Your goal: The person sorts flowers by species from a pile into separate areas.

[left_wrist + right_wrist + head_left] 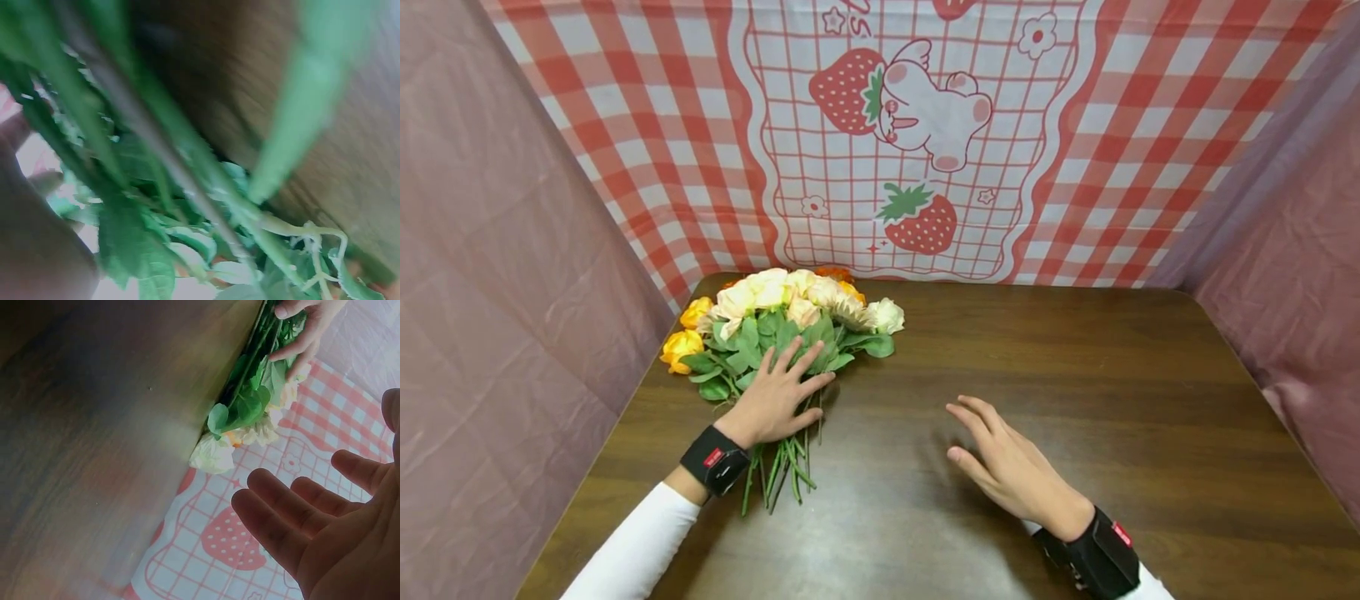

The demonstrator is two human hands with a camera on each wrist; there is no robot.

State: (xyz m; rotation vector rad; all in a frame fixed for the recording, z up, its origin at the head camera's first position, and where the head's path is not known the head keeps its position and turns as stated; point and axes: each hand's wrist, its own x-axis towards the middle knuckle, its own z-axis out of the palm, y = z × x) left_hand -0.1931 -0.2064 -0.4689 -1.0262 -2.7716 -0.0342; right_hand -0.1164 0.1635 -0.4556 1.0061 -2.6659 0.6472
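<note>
A bunch of roses point(767, 293) in cream, pale pink and orange lies on the left of the table, blooms toward the back. Its green stems point(786, 467) point to the front. My left hand point(778, 396) lies over the leaves and upper stems, fingers spread and straight. In the left wrist view, blurred stems point(187, 169) run close past the camera beside the hand. My right hand point(1011, 462) is held over the middle of the table, fingers extended and apart from the flowers, holding nothing. The right wrist view shows the right hand's fingers point(281, 515) loosely spread.
The brown wooden table point(1075, 358) spreads to the right of the bouquet. A red-and-white checked cloth point(1150, 125) with strawberry prints hangs behind it. Pink curtains point(497, 275) enclose both sides. Black bands point(715, 460) circle both wrists.
</note>
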